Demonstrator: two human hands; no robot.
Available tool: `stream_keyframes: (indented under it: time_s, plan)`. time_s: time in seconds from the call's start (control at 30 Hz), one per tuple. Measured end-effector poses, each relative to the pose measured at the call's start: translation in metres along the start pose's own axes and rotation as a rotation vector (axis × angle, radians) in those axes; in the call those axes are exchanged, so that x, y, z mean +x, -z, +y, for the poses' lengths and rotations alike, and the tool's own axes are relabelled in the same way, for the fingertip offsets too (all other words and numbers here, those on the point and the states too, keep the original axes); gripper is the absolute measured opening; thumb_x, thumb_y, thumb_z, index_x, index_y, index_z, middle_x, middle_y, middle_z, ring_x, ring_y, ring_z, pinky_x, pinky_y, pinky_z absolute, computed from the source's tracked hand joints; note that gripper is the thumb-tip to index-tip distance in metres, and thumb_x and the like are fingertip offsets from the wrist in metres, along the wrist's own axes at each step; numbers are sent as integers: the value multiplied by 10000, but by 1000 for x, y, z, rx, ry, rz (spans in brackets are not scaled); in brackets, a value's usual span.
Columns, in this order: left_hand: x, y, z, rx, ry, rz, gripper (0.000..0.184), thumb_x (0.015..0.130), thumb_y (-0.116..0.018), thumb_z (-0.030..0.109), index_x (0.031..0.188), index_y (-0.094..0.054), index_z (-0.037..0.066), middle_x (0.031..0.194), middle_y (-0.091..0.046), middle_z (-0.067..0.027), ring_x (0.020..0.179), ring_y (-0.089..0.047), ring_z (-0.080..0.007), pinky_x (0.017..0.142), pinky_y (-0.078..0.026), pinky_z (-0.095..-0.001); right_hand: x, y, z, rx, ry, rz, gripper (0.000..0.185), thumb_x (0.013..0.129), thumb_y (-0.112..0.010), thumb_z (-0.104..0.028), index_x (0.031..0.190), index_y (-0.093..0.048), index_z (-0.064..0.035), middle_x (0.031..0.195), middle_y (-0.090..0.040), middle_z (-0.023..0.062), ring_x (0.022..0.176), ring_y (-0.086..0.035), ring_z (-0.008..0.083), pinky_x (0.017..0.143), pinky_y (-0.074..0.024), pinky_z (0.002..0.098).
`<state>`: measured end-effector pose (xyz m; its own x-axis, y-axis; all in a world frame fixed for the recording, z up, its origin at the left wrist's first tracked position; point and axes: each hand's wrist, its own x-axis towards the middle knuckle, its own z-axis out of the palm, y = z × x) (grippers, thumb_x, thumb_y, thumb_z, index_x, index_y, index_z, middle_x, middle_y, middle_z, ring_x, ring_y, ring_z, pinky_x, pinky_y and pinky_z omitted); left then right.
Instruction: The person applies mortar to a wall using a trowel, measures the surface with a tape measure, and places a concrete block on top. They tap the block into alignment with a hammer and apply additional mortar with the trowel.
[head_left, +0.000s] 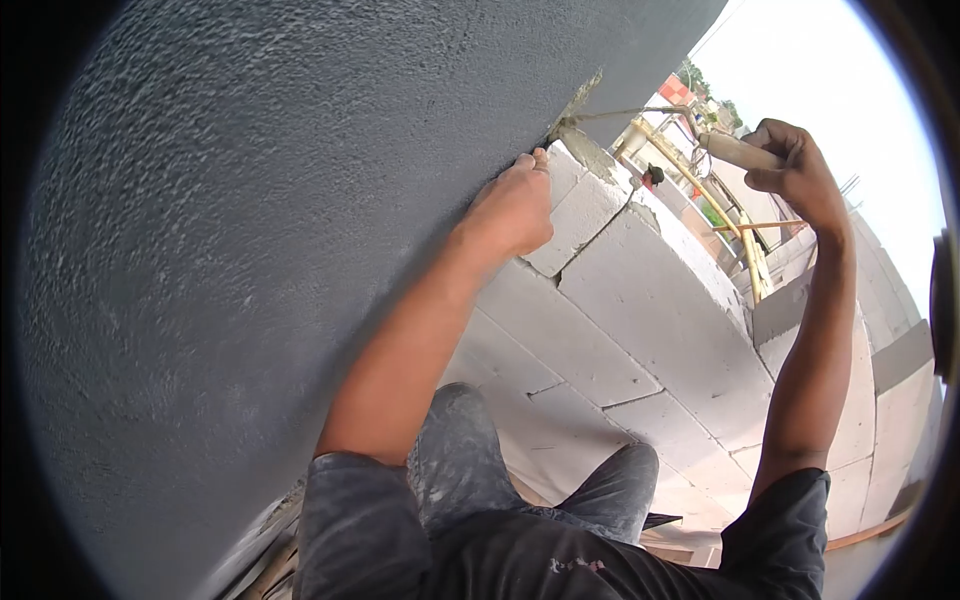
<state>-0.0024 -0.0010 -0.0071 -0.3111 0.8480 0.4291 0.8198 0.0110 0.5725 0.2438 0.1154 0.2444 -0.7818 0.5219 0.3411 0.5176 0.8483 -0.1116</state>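
My right hand point(800, 172) is raised at the upper right, its fingers wrapped round the pale wooden handle of a trowel point(738, 151). The trowel's thin blade, seen nearly edge-on, reaches left to grey mortar point(590, 152) on top of a white block point(588, 208) beside the dark grey wall point(250, 200). Close against that wall, at the block's upper left end, is my left hand point(515, 207). Its fingers are curled closed, and whatever they may grip is hidden.
Large white blocks point(650, 290) form a wall in front of my knees, with dark joints between them. Beyond it stand bamboo poles point(748, 240) and a person with a dark cap point(655, 175). More block wall point(900, 400) runs along the right.
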Motion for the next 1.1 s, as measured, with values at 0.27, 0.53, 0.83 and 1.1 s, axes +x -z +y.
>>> stream_keyframes:
  time_s: [0.27,0.53,0.83,1.1]
  plan:
    - [-4,6,6,-70,58,-39,812,832,-554,-85,1584,-255,-150,1573,-421,-308,1431,-485,-423,1174,-452,-435,-9,28,16,209,-129,-43,270,641,-743,-24,899,-686,-80,711,-637,-43,546,-458,23,490,-326,220]
    - [-6,9,7,-101,78,-70,816,835,-558,-104,1592,-252,-137,1554,-437,-300,1408,-508,-422,1167,-455,-455,14,5,23,190,-127,-83,284,639,-773,9,897,-693,-78,735,-664,-34,569,-501,33,504,-370,230]
    - [-6,7,7,-76,74,-60,805,815,-541,-98,1570,-270,-168,1566,-419,-322,1417,-492,-442,1172,-446,-452,88,30,-18,-91,61,-254,337,621,-782,105,923,-727,-35,852,-703,30,791,-676,171,735,-570,356]
    - [-3,-1,-1,-67,-4,-1,809,782,-522,-122,1552,-281,-186,1524,-450,-356,1405,-497,-447,1167,-449,-432,146,18,-36,-503,132,-302,494,551,-831,60,1033,-763,-20,998,-741,82,919,-725,208,823,-605,349]
